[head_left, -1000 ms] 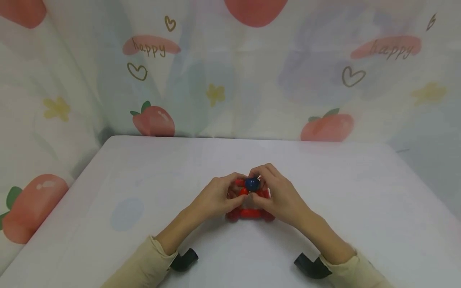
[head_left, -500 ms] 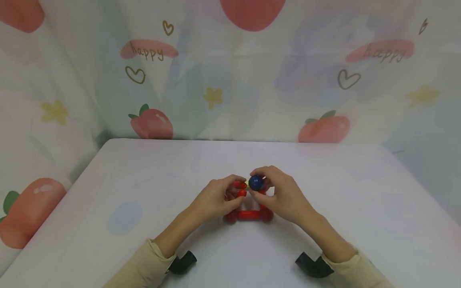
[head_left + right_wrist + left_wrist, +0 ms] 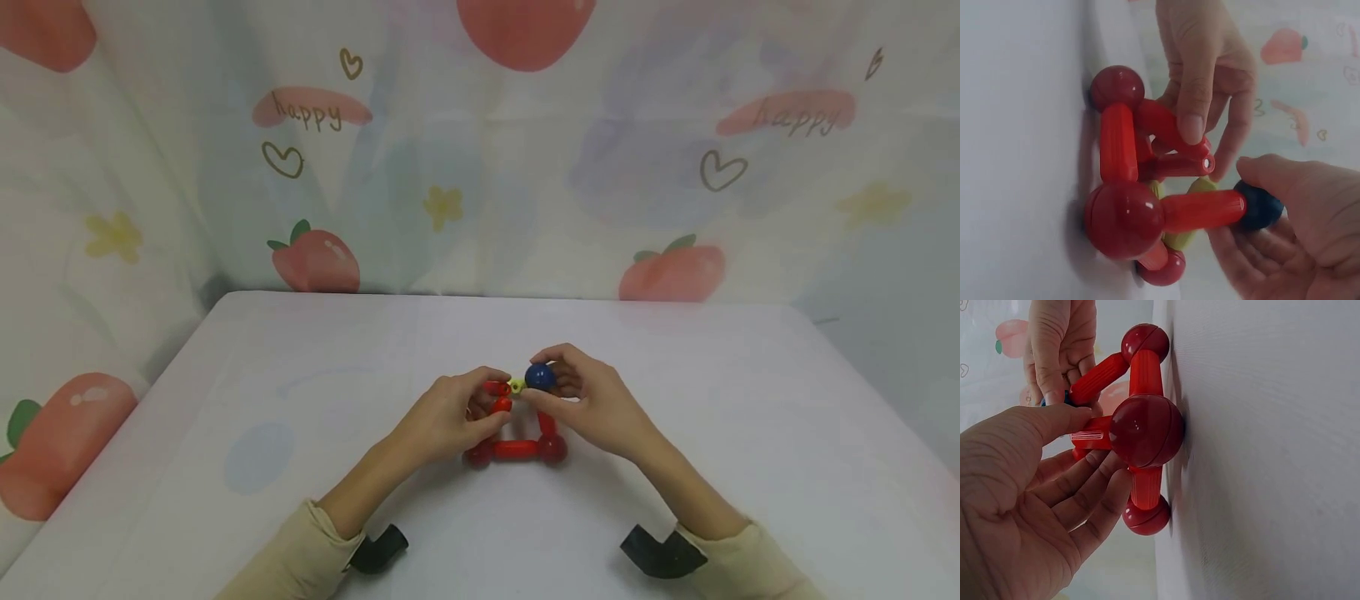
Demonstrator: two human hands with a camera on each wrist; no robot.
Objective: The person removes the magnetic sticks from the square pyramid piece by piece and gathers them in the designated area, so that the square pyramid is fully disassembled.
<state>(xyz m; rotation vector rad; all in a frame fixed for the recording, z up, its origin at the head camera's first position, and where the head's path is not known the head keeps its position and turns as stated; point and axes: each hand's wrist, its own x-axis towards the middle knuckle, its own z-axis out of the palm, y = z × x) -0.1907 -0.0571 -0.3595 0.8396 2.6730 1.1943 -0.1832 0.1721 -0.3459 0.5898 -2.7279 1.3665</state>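
Note:
A frame of red magnetic rods (image 3: 516, 450) and dark red balls (image 3: 552, 450) stands on the table. My left hand (image 3: 442, 412) holds upper red rods at the frame's left side; in the right wrist view its thumb lies on a slanting red rod (image 3: 1169, 128), beside another red rod (image 3: 1179, 165) with a bare end. My right hand (image 3: 600, 408) grips a blue ball (image 3: 540, 377) between thumb and fingers. That ball touches the end of a red rod (image 3: 1204, 210) rising from a dark red ball (image 3: 1124, 219). Yellow-green rods (image 3: 517, 386) show behind, partly hidden.
The white table (image 3: 262, 375) extends around the frame. Black curved pieces (image 3: 380, 550) sit by both sleeves. A curtain (image 3: 510, 167) printed with fruit, hearts and writing hangs behind and at the left.
My right hand has moved the blue ball to the right, away from the red rod ends in my left hand. A yellow-green rod end has come into sight between them.

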